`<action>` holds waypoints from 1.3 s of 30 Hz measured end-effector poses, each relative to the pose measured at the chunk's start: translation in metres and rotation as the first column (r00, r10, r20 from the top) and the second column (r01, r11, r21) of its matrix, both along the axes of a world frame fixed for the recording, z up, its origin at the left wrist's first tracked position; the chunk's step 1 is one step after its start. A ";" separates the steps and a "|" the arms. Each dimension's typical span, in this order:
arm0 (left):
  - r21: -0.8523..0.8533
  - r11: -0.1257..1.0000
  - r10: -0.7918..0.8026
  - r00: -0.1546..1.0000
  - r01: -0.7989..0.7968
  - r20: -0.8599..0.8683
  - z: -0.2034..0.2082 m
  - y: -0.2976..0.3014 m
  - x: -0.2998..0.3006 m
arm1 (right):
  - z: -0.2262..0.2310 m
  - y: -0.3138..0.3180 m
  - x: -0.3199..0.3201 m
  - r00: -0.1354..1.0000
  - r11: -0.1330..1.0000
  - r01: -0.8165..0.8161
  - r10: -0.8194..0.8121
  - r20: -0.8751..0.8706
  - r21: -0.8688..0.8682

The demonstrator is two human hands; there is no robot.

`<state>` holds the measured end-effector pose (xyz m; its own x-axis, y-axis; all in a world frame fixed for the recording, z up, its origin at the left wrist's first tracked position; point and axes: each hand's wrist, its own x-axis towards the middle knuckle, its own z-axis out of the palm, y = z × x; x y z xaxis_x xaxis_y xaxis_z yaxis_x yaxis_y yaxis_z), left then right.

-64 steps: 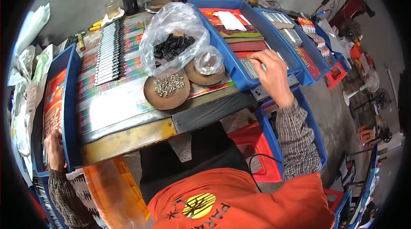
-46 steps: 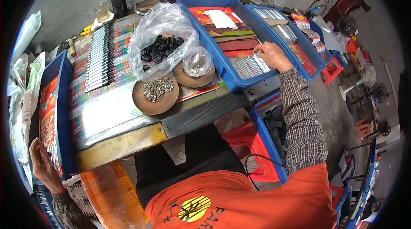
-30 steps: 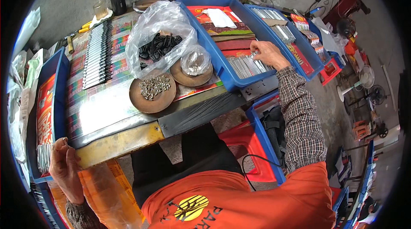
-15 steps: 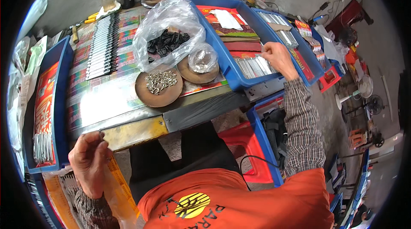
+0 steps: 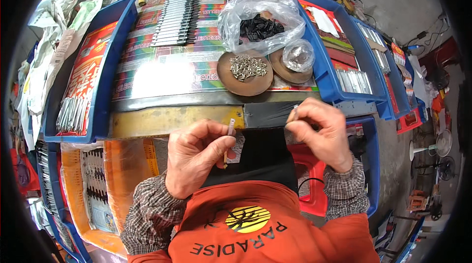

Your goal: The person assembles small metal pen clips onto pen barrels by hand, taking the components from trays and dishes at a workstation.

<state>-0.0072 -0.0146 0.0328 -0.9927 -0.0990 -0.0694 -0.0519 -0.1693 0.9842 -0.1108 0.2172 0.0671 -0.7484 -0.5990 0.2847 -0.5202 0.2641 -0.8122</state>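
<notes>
My left hand [image 5: 194, 157] is closed in front of the table's near edge, pinching a slim, pale strip [image 5: 231, 128] upright between thumb and forefinger. Its lower end pokes out below the thumb. To the right, my right hand [image 5: 322, 132] is also closed, fingertips pressed together; a tiny bit of something pale shows at them, too small to name. Beyond the hands, a round brown dish [image 5: 244, 86] carries a heap of small metal pins [image 5: 247, 67]. Behind it lies an open clear plastic bag [image 5: 290, 10] of black pieces [image 5: 260, 28].
A blue bin [image 5: 118, 32] on the left holds thin metal rods [image 5: 73, 114]. Another blue bin [image 5: 314, 46] on the right holds flat metal strips [image 5: 353, 82]. A row of slim assembled pieces [image 5: 172, 22] lies on the table. A red stool [image 5: 314, 199] stands below.
My right hand has left the right blue bin and come in front of the table edge. My left hand has moved rightward toward it, now showing a slim strip. The view has swung left.
</notes>
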 end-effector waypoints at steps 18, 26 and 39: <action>0.137 0.991 -0.015 1.000 0.012 0.019 -0.025 0.011 0.002 | -0.041 -0.045 0.036 0.928 0.989 -0.102 0.135 0.347 -0.111; 0.247 0.969 -0.022 0.999 0.028 -0.025 -0.031 0.012 0.001 | -0.048 -0.047 0.040 0.917 0.982 -0.130 0.172 0.361 -0.137; 0.308 0.951 -0.010 0.999 0.021 -0.037 -0.038 0.016 0.002 | -0.058 -0.049 0.047 0.934 0.979 -0.066 0.128 0.333 -0.192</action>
